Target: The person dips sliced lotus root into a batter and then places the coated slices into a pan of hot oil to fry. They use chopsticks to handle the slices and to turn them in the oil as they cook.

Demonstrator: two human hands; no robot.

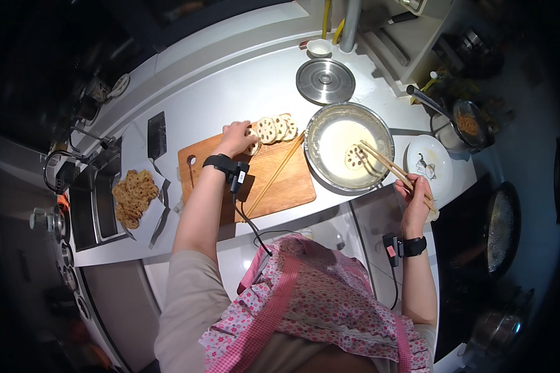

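My right hand (416,200) grips a pair of wooden chopsticks (392,168), whose tips touch a lotus root slice (355,157) lying in pale batter (338,140) inside a metal bowl (389,158). At the top of a wooden cutting board (280,186), the fingers of my left hand (235,139) are on a lotus root slice (251,145); whether they pinch it is unclear. Several overlapping lotus root slices (267,130) lie just right of that hand. Another pair of long chopsticks (273,176) rests slantwise across the board.
Beyond the bowl lies a metal lid (325,80) near a small white bowl (319,48). A white plate (429,161) sits right of the batter. Fried food (134,196) rests on paper beside the sink (106,200). A pan with bubbling liquid (501,231) stands on the dark stove (462,261).
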